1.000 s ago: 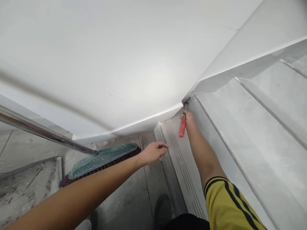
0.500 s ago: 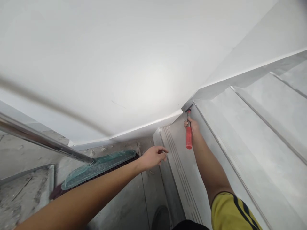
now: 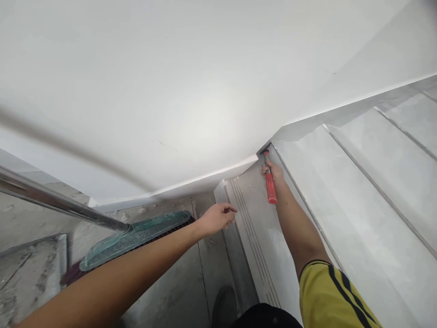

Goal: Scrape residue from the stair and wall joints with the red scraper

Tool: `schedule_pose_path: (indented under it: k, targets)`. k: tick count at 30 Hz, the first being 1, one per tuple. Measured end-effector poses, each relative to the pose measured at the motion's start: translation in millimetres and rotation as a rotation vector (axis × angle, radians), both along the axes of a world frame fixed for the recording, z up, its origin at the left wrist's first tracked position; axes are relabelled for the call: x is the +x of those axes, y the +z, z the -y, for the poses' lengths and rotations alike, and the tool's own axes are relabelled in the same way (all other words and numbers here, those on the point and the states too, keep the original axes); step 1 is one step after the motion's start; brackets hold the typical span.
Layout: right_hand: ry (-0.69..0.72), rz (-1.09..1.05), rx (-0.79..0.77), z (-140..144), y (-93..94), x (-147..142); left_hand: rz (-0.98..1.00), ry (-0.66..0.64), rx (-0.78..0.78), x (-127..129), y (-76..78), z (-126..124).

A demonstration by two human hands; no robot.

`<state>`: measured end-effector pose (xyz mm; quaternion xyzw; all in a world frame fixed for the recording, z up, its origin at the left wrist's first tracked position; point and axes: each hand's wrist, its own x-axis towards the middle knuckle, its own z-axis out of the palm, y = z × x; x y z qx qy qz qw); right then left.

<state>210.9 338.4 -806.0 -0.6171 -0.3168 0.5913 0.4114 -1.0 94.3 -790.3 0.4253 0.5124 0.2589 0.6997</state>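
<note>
My right hand [image 3: 276,172] is wrapped round the neck of a red-handled scraper [image 3: 271,189]. The scraper's dark, wide head presses into the corner where the stair tread [image 3: 254,191] meets the riser and the wall skirting [image 3: 235,169]. Its red handle sticks out below my fist, toward me. My left hand [image 3: 216,218] hovers near the front edge of the same step, fingers loosely bent and apart, with nothing in them.
A broom with a teal head [image 3: 139,232] and metal pole [image 3: 68,202] stands on the dusty floor at left. A dirty dustpan-like tray [image 3: 63,255] lies beyond it. White wall [image 3: 191,91] rises ahead; grey stairs [image 3: 344,200] climb to the right.
The scraper has shifted slightly up and left, its head now deeper in the corner and its handle tilted a little more. My left hand stays in much the same place.
</note>
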Motion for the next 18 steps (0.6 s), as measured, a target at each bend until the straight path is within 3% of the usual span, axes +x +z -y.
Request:
schedule_pose_path:
  k: [3, 8, 13, 18]
  targets:
    - [0.014, -0.039, -0.109, -3.7, 3.9, -3.9, 0.012, 0.001, 0.007, -1.0, 1.2, -0.3]
    - [-0.007, 0.014, -0.064, 5.8, 1.1, -3.4, -0.002, 0.011, 0.005, 0.4, 2.3, -0.5]
    - [-0.042, -0.029, 0.054, 70.6, -8.8, 5.1, 0.021, -0.053, -0.014, 17.6, -2.6, 5.1]
    - [-0.089, 0.019, 0.306, 134.6, -27.3, -19.1, 0.152, -0.075, -0.073, 56.0, -13.8, 21.5]
